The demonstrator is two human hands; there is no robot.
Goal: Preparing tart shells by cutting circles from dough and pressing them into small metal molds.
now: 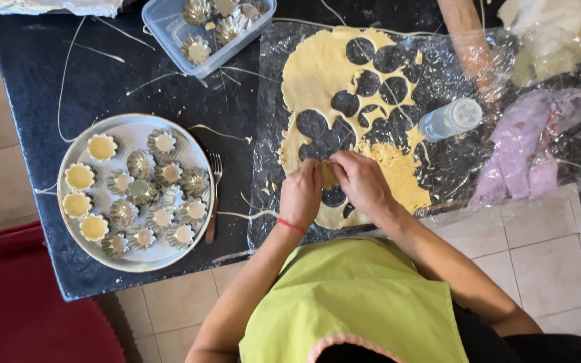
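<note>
Far left, a round tray [129, 128] sits on the dark table [35, 87], loaded with small fluted moulds [141, 163]; four down its left edge are already lined with pale dough, the rest show bare metal or a little dough at the bottom. A fork [213, 195] lies just beside the tray's right rim. Farther back, a clear plastic tub [163, 27] holds more empty moulds.

Moving right, plastic wrap [270, 134] is spread over the table, and on it lies the rolled dough [321, 67], punched full of round holes. At its near edge, both hands are at work, close together. The left hand [302, 195], red band at the wrist, is curled with fingertips pressed down on a small dough round [329, 176]. The right hand [363, 185] is curled too, its fingers pinching the same round from the other side, so the piece sits between the two hands, still on the wrap.

Further right, a small clear bottle [450, 119] with a white cap lies on its side against the dough. A rolling pin [465, 33] angles away at the far edge, and a lilac cloth [529, 144] is bunched under the wrap at far right.
</note>
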